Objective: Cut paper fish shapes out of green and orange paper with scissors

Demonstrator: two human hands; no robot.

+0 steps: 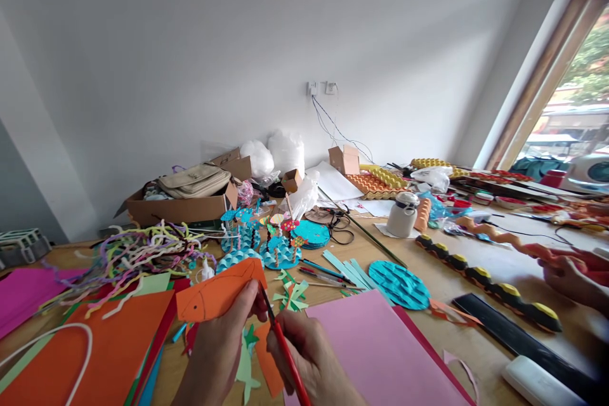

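Observation:
My left hand (223,333) pinches a piece of orange paper (214,295) by its right end. A fish outline with an eye and a gill line is drawn on it. In my right hand (309,352) is a pair of scissors (288,355) with red handles; the dark blades point up at the paper's right edge beside my left fingers. How far the blades are apart cannot be made out. Below my hands lie a green paper cut-out (245,368) and an orange paper strip (267,361).
Orange sheets (95,342) lie at left, pink sheets (371,342) at right. Beyond are tangled pipe cleaners (157,257), blue paper models (280,250), a blue disc (398,283), pens (328,271) and a white jar (402,216). Another person's hand (573,279) holds an orange wavy strip at far right.

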